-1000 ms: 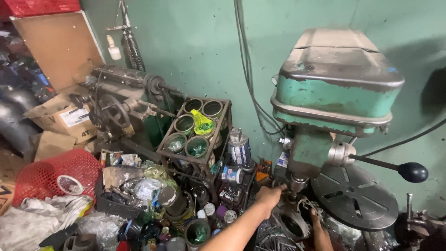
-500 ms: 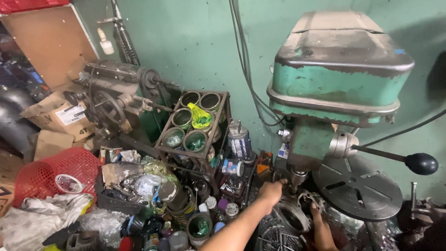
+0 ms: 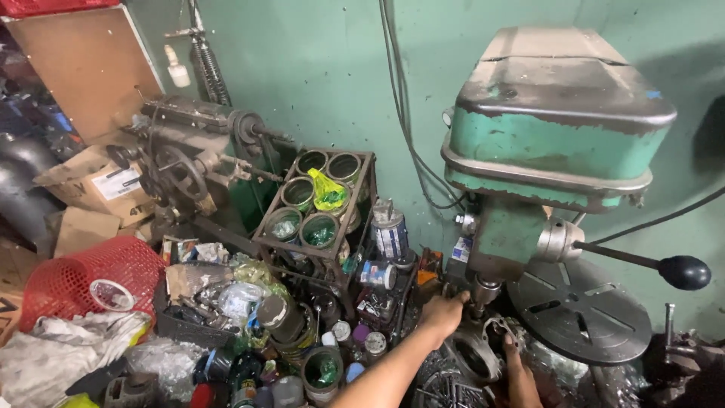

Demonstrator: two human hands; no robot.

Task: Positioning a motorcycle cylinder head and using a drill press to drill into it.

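A green drill press [image 3: 555, 140] stands against the green wall on the right. My left hand [image 3: 442, 313] reaches up beside its chuck [image 3: 483, 291], fingers curled at the spindle; whether it grips anything is unclear. My right hand [image 3: 519, 370] rests lower, fingers on a round grey metal part [image 3: 476, 355] under the chuck. The press's black-knobbed feed lever [image 3: 664, 266] sticks out to the right, above its round slotted table [image 3: 580, 310].
A metal rack of green cans [image 3: 317, 200] stands left of the press, with spray cans and jars [image 3: 389, 230] beside it. An old belt-driven machine [image 3: 185, 151], cardboard boxes [image 3: 94, 181] and a red mesh basket [image 3: 87, 276] crowd the left. Cables [image 3: 404, 113] hang down the wall.
The view has shifted closer and slightly down toward the drill press. My left hand has moved up and right, nearer the chuck; my right hand stays on the metal part.
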